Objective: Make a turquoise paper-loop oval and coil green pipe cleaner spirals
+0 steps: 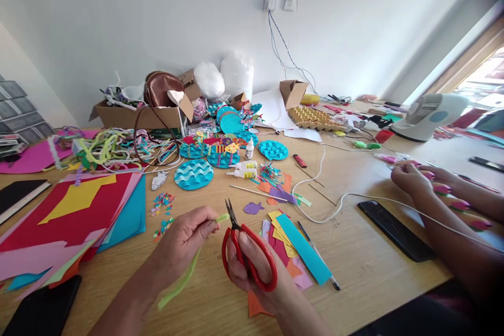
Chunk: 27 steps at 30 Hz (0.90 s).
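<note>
One lime fuzzy stem (pixel 188 274) is pinched in the left hand (pixel 189 231) over the near part of the surface (pixel 212 304), tail slanting toward the near edge; its short end points right, crosswise to the scissors (pixel 235 227) just beside; the right hand (pixel 255 257) wraps their handles; beyond lie a purple fish (pixel 253 208) and, toward the far edge, a teal disc (pixel 193 174).

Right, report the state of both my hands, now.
Left hand: closed, pinching a lime-green fuzzy pipe cleaner.
Right hand: closed around red-handled scissors with narrow dark blades, tips slightly apart.
</note>
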Each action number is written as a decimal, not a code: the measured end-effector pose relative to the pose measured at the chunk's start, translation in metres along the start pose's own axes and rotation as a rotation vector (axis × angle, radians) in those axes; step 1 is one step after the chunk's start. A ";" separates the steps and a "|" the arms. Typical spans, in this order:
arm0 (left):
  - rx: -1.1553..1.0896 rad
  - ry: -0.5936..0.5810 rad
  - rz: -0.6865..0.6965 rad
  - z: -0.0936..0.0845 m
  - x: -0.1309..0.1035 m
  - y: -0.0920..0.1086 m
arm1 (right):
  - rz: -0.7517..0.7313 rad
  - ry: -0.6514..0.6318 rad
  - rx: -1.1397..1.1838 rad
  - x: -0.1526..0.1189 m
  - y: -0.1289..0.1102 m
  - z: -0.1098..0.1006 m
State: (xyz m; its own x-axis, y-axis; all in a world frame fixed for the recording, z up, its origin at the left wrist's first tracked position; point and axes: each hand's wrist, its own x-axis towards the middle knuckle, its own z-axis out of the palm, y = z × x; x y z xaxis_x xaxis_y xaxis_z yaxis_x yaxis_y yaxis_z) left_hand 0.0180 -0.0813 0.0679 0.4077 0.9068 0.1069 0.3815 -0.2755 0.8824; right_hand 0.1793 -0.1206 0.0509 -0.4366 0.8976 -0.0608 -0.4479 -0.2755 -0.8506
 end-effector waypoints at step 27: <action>-0.940 0.135 -0.397 0.057 0.046 -0.016 | 0.714 0.898 -1.807 -0.103 -0.063 -0.200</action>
State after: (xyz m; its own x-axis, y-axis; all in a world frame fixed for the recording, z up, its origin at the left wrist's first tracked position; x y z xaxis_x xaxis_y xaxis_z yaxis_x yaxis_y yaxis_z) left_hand 0.0780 -0.0530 0.0321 0.2754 0.9223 -0.2710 -0.3584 0.3601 0.8613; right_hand 0.4087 -0.1272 0.0058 0.4890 0.8440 -0.2202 0.8673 -0.4974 0.0197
